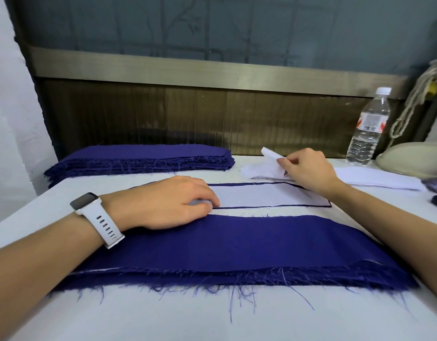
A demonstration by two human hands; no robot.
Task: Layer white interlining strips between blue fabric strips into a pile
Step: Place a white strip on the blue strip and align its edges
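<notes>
While left hand (168, 203) presses bent fingertips onto the flat white strip (261, 195) mid-table, right hand (308, 171) pinches the raised end of a crumpled white strip (269, 158) beside the white stack (379, 179); layered blue pile (237, 244) lies nearest, blue stack (138, 157) far left

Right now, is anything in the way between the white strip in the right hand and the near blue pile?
Yes. The left hand rests on the white-topped strip lying between them, and its forearm lies across the left end of the near blue pile. The right hand pinches the white strip.
</notes>
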